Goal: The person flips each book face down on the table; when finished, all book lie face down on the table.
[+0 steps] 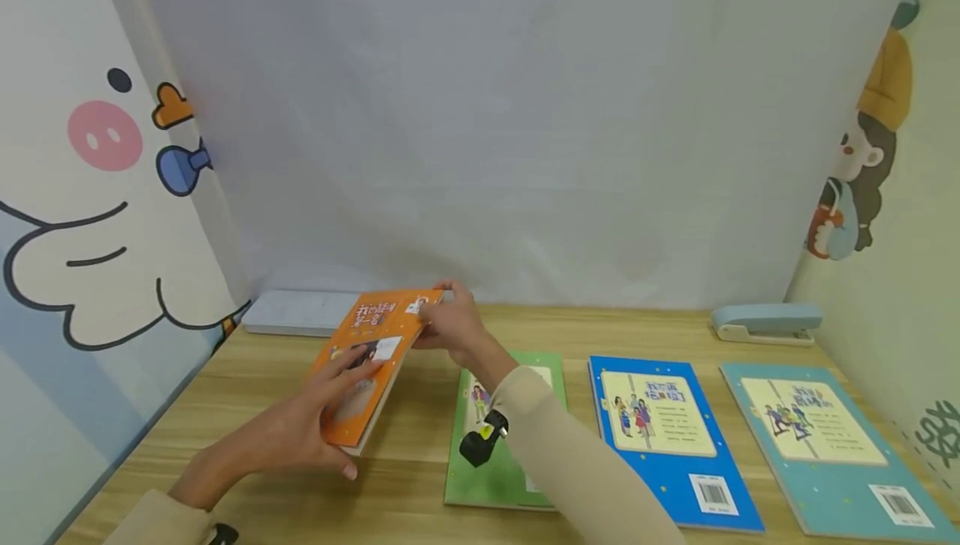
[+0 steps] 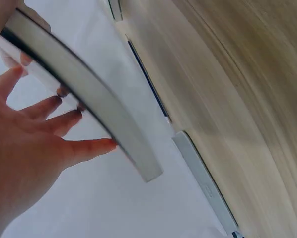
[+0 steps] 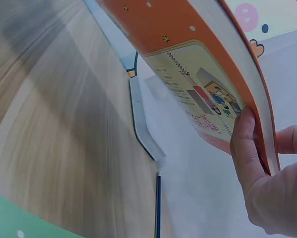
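Observation:
An orange book (image 1: 378, 370) is held tilted above the left part of the table. At its far right corner my right hand (image 1: 457, 328) pinches it, with the thumb on the front cover and fingers beneath. My left hand (image 1: 296, 428) touches the near left part, its extended fingers spread over the cover and its thumb by the lower corner. In the right wrist view the back cover (image 3: 198, 84) shows a pale panel with a drawing. The page edge (image 2: 89, 89) runs diagonally through the left wrist view.
Right of the orange book lie a green book (image 1: 465, 478), a blue book (image 1: 652, 478) and a teal book (image 1: 832, 487). At the back stand a light grey flat case (image 1: 296, 312) on the left and a pale blue stapler (image 1: 768, 322) on the right. A dark pencil (image 2: 148, 79) lies along the back.

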`<state>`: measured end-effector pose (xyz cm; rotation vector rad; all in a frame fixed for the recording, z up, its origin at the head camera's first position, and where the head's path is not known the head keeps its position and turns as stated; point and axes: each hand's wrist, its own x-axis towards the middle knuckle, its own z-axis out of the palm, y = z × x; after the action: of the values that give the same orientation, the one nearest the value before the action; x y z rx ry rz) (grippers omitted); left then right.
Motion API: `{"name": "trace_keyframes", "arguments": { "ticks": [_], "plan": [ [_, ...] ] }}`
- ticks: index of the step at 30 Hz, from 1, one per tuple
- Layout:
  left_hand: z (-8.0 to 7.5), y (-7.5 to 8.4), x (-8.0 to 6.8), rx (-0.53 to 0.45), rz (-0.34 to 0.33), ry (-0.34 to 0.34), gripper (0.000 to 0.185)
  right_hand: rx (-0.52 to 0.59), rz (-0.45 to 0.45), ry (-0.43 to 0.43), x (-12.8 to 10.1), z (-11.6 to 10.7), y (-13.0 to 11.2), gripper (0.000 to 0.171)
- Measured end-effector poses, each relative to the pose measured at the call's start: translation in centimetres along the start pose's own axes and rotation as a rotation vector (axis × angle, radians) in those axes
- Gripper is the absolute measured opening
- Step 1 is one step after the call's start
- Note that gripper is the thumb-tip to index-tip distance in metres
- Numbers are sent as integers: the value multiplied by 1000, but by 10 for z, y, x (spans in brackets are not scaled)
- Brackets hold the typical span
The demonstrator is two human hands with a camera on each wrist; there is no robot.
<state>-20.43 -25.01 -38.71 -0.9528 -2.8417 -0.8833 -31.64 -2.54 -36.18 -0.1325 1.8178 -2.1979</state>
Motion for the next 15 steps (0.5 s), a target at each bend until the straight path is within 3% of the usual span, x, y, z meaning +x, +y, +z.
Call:
{"name": "trace_keyframes", "arguments": {
  "ticks": [6,15],
  "plan": [
    [2,13,5,54,-12,86,115,36,-8,23,0,-6,-7,47],
    [11,20,10,176,116,260,108,96,-8,57,-1,-7,-14,50]
  ]
}}
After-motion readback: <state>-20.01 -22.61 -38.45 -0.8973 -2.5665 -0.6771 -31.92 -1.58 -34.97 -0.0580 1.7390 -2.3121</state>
